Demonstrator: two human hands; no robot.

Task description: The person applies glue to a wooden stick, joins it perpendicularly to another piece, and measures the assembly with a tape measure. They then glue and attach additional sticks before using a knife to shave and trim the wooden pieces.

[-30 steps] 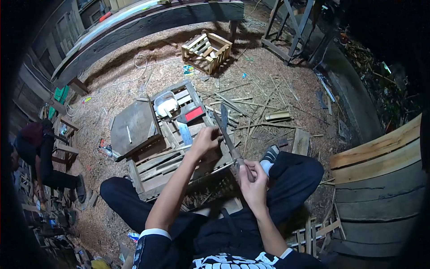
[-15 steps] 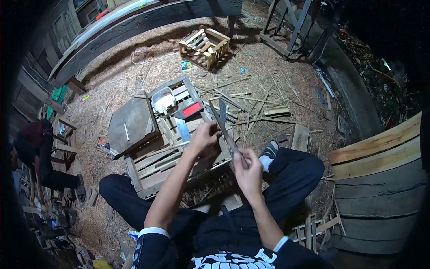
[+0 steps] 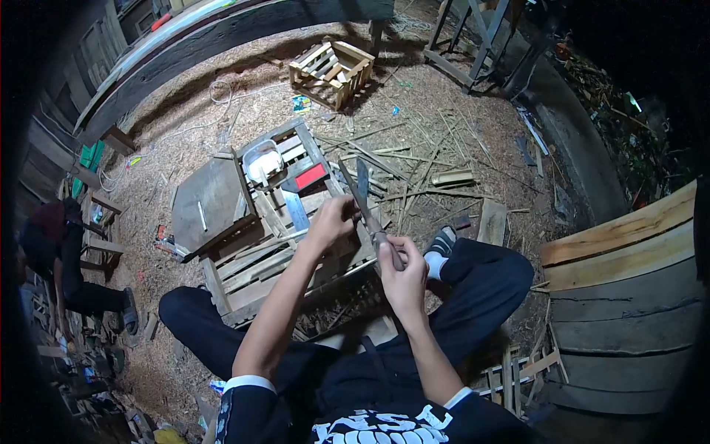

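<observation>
My right hand [image 3: 403, 277] is closed round the handle of a long, dark-bladed tool [image 3: 380, 238], whose blade points up and away. Close to its left side, my left hand [image 3: 334, 220] has its fingers pinched together near the blade; what they hold, if anything, is too small to tell. Beneath both hands is a low slatted wooden bench [image 3: 217, 285]. On it are loose wood strips [image 3: 255, 265], a clear tub [image 3: 262, 163] with white contents, a red-topped block [image 3: 310, 176] and a grey-blue flat piece [image 3: 296, 211].
A slatted wooden crate [image 3: 333, 74] stands beyond the bench on the shavings-covered floor. Scattered sticks [image 3: 429, 166] lie to its right. Wide boards [image 3: 621, 311] are at the right. Another person [image 3: 63, 255] is at the far left.
The view has shifted slightly. My right hand and the tool's handle have moved a little left, closer to my left hand, and more of the handle shows.
</observation>
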